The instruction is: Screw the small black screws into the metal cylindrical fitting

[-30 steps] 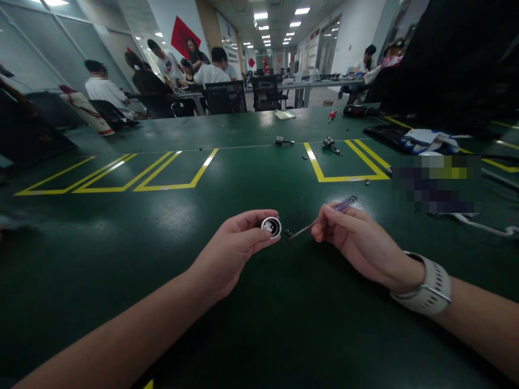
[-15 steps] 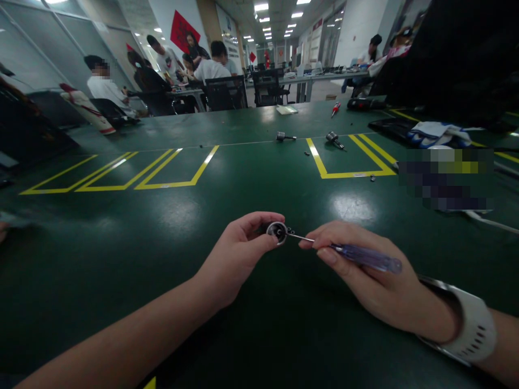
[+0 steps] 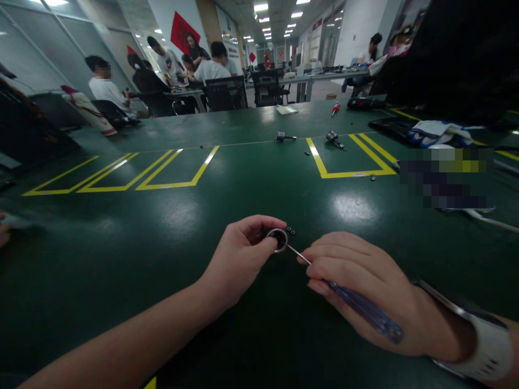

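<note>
My left hand [image 3: 245, 256] is closed around a round metal cup-like part [image 3: 279, 232], its open end facing right and toward me. In my right hand [image 3: 360, 286] is a screwdriver with a clear purplish handle [image 3: 365, 313]. The thin shaft [image 3: 299, 254] slants up to the left, and its tip is at the opening of the metal part; how deep it goes in I cannot tell. Small dark rings [image 3: 291, 230] lie on the green table [image 3: 194, 329] just beyond the part. The inside of the part is dark and mostly hidden by my left thumb.
Two metal shafted parts [image 3: 286, 136] [image 3: 334, 140] lie farther back, near yellow tape outlines [image 3: 357, 174]. A red screwdriver [image 3: 335, 109], a power tool [image 3: 366, 104] and gloves [image 3: 440, 133] are at the back right. Another person's hand [image 3: 4, 229] shows at the left edge.
My right hand has moved down and rotated, so the screwdriver handle now points more steeply toward me. The metal part has lowered slightly, and the small rings show more clearly.
</note>
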`<state>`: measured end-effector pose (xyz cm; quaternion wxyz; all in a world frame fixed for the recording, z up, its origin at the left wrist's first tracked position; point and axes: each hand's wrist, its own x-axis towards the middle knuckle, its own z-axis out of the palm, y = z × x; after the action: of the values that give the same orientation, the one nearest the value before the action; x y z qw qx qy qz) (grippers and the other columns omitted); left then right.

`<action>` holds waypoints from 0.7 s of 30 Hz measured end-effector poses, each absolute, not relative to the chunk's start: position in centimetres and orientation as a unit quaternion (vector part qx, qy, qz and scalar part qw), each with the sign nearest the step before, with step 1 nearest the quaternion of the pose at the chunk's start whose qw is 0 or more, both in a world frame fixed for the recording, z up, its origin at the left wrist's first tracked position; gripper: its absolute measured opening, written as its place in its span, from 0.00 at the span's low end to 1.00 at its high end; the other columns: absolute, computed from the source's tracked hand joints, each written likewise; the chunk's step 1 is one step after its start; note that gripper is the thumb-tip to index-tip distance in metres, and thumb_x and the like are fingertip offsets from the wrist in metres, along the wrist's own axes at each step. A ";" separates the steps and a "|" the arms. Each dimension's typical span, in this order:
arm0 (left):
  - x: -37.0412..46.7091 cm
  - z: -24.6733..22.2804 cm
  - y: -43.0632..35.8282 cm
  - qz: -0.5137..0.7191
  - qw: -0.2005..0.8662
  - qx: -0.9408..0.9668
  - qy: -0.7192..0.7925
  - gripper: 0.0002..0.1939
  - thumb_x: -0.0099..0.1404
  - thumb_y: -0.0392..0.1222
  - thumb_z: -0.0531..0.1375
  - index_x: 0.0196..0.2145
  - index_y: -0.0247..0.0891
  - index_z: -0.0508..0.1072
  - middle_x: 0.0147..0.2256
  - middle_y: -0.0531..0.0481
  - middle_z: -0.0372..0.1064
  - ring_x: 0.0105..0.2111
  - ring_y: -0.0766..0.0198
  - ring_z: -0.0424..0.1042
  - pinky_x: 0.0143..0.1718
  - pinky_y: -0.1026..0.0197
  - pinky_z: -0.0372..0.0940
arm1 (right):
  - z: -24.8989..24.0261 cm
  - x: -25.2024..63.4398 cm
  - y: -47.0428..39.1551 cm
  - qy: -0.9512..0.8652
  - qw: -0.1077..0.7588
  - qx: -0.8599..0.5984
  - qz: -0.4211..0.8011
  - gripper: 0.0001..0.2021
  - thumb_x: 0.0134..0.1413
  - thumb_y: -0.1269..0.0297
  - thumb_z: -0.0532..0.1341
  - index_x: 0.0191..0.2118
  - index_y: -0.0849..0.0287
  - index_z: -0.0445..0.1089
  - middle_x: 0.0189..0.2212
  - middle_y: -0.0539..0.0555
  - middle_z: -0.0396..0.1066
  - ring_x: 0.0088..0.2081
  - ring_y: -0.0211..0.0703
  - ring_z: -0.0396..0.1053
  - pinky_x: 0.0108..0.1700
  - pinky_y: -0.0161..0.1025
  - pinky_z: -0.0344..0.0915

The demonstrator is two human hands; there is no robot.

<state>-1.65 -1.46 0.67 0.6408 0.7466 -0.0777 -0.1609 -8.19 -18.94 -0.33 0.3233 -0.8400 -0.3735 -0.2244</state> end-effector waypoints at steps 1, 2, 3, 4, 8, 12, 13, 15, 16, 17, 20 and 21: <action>-1.6 0.7 -1.4 -0.160 0.641 0.747 -0.078 0.09 0.52 0.31 0.60 0.32 0.37 0.76 0.33 0.49 0.76 0.32 0.63 0.74 0.38 0.58 0.69 | -0.3 -8.2 -18.9 -0.379 0.315 -0.840 -0.229 0.08 0.58 0.73 0.55 0.43 0.58 0.63 0.35 0.55 0.74 0.38 0.43 0.71 0.43 0.43 0.69; -1.6 0.7 -1.4 -0.160 0.641 0.746 -0.079 0.09 0.52 0.31 0.60 0.33 0.37 0.76 0.33 0.49 0.76 0.32 0.63 0.74 0.38 0.58 0.69 | -0.3 -8.2 -18.8 -0.382 0.305 -0.840 -0.234 0.08 0.58 0.73 0.55 0.42 0.58 0.63 0.35 0.56 0.74 0.38 0.43 0.71 0.43 0.43 0.68; -1.6 0.6 -1.4 -0.161 0.642 0.745 -0.080 0.09 0.52 0.31 0.60 0.33 0.37 0.76 0.33 0.49 0.76 0.31 0.63 0.74 0.38 0.59 0.69 | -0.3 -8.2 -18.8 -0.384 0.296 -0.841 -0.239 0.07 0.58 0.74 0.55 0.42 0.58 0.63 0.34 0.56 0.74 0.38 0.43 0.71 0.43 0.43 0.68; -1.6 0.6 -1.4 -0.162 0.643 0.744 -0.082 0.09 0.52 0.32 0.60 0.33 0.36 0.76 0.33 0.48 0.76 0.31 0.63 0.74 0.38 0.59 0.69 | -0.3 -8.1 -18.7 -0.385 0.289 -0.842 -0.242 0.07 0.58 0.74 0.55 0.42 0.59 0.63 0.34 0.56 0.74 0.38 0.43 0.71 0.42 0.43 0.68; -1.5 0.4 -1.4 -0.160 0.646 0.741 -0.085 0.09 0.52 0.32 0.60 0.33 0.36 0.76 0.32 0.48 0.76 0.32 0.63 0.74 0.38 0.59 0.69 | -0.3 -8.2 -18.6 -0.386 0.276 -0.846 -0.245 0.05 0.59 0.72 0.54 0.40 0.59 0.63 0.34 0.57 0.74 0.37 0.45 0.72 0.42 0.44 0.68; -1.4 0.3 -1.4 -0.163 0.647 0.741 -0.082 0.09 0.52 0.33 0.61 0.33 0.36 0.76 0.32 0.48 0.76 0.32 0.62 0.74 0.38 0.58 0.69 | -0.2 -8.2 -18.6 -0.386 0.276 -0.847 -0.238 0.04 0.59 0.72 0.54 0.39 0.61 0.65 0.33 0.59 0.74 0.37 0.45 0.72 0.41 0.44 0.68; -1.4 0.3 -1.4 -0.167 0.648 0.739 -0.081 0.09 0.52 0.33 0.61 0.33 0.36 0.76 0.32 0.48 0.76 0.32 0.62 0.74 0.38 0.58 0.69 | -0.2 -8.2 -18.6 -0.385 0.277 -0.848 -0.236 0.04 0.59 0.72 0.54 0.39 0.62 0.65 0.33 0.59 0.74 0.37 0.45 0.71 0.41 0.44 0.68; -1.4 0.3 -1.4 -0.175 0.651 0.735 -0.075 0.09 0.52 0.33 0.61 0.33 0.36 0.76 0.31 0.49 0.76 0.31 0.63 0.74 0.37 0.59 0.69 | -0.1 -8.2 -18.6 -0.385 0.275 -0.849 -0.234 0.05 0.59 0.72 0.54 0.38 0.63 0.66 0.33 0.59 0.74 0.38 0.45 0.71 0.42 0.43 0.68; -1.4 0.3 -1.4 -0.179 0.653 0.733 -0.071 0.09 0.52 0.33 0.61 0.33 0.36 0.76 0.30 0.49 0.76 0.31 0.63 0.74 0.36 0.59 0.70 | -0.2 -8.2 -18.6 -0.386 0.273 -0.849 -0.237 0.05 0.59 0.72 0.54 0.37 0.63 0.66 0.33 0.59 0.74 0.39 0.45 0.71 0.43 0.43 0.67; -1.5 0.4 -1.4 -0.181 0.654 0.731 -0.068 0.09 0.52 0.33 0.61 0.33 0.36 0.76 0.30 0.49 0.76 0.31 0.63 0.74 0.36 0.60 0.70 | -0.2 -8.1 -18.6 -0.387 0.270 -0.848 -0.240 0.05 0.59 0.72 0.54 0.37 0.63 0.66 0.34 0.59 0.74 0.39 0.46 0.71 0.44 0.44 0.67; -1.6 0.5 -1.4 -0.187 0.655 0.729 -0.062 0.09 0.52 0.32 0.61 0.34 0.35 0.76 0.30 0.49 0.76 0.31 0.63 0.74 0.36 0.60 0.69 | -0.3 -8.0 -18.6 -0.390 0.263 -0.847 -0.248 0.05 0.59 0.72 0.54 0.36 0.62 0.66 0.34 0.59 0.74 0.39 0.45 0.71 0.46 0.45 0.66; -1.6 0.6 -1.4 -0.189 0.655 0.729 -0.062 0.09 0.52 0.32 0.61 0.34 0.35 0.76 0.30 0.49 0.76 0.32 0.63 0.74 0.36 0.61 0.69 | -0.3 -8.0 -18.6 -0.391 0.264 -0.846 -0.249 0.04 0.59 0.72 0.54 0.36 0.62 0.66 0.34 0.58 0.74 0.39 0.45 0.71 0.46 0.45 0.66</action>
<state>-1.60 -1.44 0.58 0.6546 0.7292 -0.0620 -0.1894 -7.96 -18.61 -0.29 0.2639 -0.8457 -0.3913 -0.2492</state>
